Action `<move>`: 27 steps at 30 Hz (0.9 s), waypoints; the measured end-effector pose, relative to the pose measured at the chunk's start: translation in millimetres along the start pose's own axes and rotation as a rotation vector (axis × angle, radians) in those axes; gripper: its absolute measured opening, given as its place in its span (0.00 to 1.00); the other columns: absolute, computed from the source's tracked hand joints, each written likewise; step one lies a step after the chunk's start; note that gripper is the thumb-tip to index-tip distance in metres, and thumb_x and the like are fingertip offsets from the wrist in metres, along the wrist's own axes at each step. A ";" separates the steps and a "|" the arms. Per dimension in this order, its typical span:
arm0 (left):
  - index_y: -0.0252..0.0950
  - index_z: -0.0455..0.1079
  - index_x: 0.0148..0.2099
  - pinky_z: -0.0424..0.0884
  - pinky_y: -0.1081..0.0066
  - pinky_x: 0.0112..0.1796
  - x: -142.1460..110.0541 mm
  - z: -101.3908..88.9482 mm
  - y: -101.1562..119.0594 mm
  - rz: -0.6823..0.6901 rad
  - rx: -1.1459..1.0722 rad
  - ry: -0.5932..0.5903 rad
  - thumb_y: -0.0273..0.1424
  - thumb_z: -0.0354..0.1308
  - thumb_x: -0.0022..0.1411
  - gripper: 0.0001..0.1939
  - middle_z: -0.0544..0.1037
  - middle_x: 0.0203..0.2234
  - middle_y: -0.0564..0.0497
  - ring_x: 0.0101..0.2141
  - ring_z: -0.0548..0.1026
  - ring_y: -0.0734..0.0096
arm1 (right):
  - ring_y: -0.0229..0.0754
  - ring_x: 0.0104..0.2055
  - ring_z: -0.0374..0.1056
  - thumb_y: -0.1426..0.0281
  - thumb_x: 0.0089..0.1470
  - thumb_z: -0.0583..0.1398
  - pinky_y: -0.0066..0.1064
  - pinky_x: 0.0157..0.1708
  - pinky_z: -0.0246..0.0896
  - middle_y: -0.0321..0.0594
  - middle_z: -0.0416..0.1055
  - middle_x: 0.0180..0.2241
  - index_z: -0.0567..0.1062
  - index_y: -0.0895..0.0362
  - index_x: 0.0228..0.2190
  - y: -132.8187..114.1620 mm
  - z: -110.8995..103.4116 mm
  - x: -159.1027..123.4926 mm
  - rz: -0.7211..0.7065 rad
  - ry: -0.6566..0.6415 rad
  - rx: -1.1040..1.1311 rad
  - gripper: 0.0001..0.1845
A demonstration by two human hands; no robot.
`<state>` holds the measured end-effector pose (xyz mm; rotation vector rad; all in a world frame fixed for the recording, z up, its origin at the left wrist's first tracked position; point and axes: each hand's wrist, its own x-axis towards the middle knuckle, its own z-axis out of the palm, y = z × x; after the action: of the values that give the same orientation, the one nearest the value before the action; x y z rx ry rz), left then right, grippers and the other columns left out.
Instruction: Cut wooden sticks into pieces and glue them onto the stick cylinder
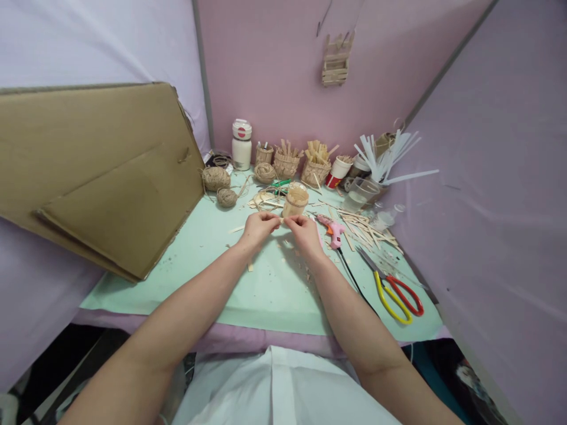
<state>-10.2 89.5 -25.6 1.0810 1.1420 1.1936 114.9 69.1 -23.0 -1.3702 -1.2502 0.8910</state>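
Observation:
My left hand (258, 229) and my right hand (305, 232) meet over the middle of the pale green mat (274, 289). Both pinch a small pale wooden stick piece (282, 221) between their fingertips. Just behind the hands stands a small round cup wrapped in sticks and twine (295, 201). A pink glue gun (334, 230) lies right of my right hand, its black cord running toward me.
Loose wooden sticks (365, 227) lie at the right. Red and yellow scissors (394, 292) rest near the front right. Twine balls (217, 178), baskets of sticks (315, 165), a white bottle (241, 144) and cups line the back. A big cardboard sheet (101, 171) leans at the left.

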 end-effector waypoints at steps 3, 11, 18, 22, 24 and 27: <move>0.32 0.73 0.26 0.59 0.75 0.24 -0.2 0.0 0.0 0.012 0.000 -0.001 0.29 0.61 0.39 0.08 0.72 0.17 0.53 0.21 0.65 0.77 | 0.37 0.25 0.63 0.61 0.42 0.60 0.27 0.26 0.57 0.38 0.72 0.24 0.76 0.61 0.26 0.2 0.1 0.1 0.008 0.000 0.008 0.15; 0.32 0.73 0.25 0.60 0.75 0.25 -2.0 0.3 2.0 0.002 -0.026 -0.018 0.29 0.62 0.39 0.07 0.72 0.17 0.53 0.21 0.66 0.77 | 0.37 0.25 0.62 0.61 0.41 0.60 0.27 0.26 0.56 0.38 0.72 0.24 0.76 0.61 0.27 1.8 -0.2 1.3 0.013 0.001 0.016 0.16; 0.32 0.72 0.24 0.58 0.74 0.24 -2.7 0.0 3.7 0.006 -0.007 -0.030 0.29 0.61 0.40 0.05 0.71 0.16 0.54 0.20 0.64 0.77 | 0.36 0.26 0.62 0.61 0.41 0.60 0.27 0.26 0.56 0.38 0.72 0.24 0.76 0.62 0.26 0.7 -0.5 0.4 0.012 0.000 0.006 0.16; 0.33 0.72 0.23 0.57 0.74 0.24 -1.4 -0.5 2.9 0.008 0.002 -0.041 0.28 0.61 0.40 0.04 0.71 0.16 0.54 0.20 0.63 0.78 | 0.36 0.26 0.62 0.61 0.41 0.60 0.27 0.27 0.55 0.38 0.72 0.24 0.76 0.62 0.26 0.6 -0.7 0.8 0.011 -0.003 -0.001 0.16; 0.33 0.72 0.24 0.58 0.74 0.24 -1.2 -0.4 2.5 0.009 -0.006 -0.046 0.28 0.61 0.40 0.05 0.71 0.16 0.54 0.20 0.64 0.78 | 0.36 0.26 0.62 0.61 0.41 0.60 0.27 0.27 0.55 0.37 0.72 0.24 0.76 0.61 0.25 0.4 -0.8 0.8 0.012 -0.003 -0.004 0.15; 0.33 0.73 0.24 0.58 0.74 0.25 -1.8 -0.1 2.9 0.013 -0.007 -0.043 0.28 0.61 0.40 0.05 0.71 0.16 0.54 0.20 0.64 0.77 | 0.36 0.26 0.62 0.61 0.41 0.60 0.27 0.26 0.54 0.37 0.72 0.24 0.76 0.61 0.25 -0.5 -0.8 0.0 0.015 0.000 -0.009 0.15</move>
<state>-10.7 87.9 -22.6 1.1050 1.0981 1.1780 115.5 68.9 -22.3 -1.3887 -1.2470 0.8966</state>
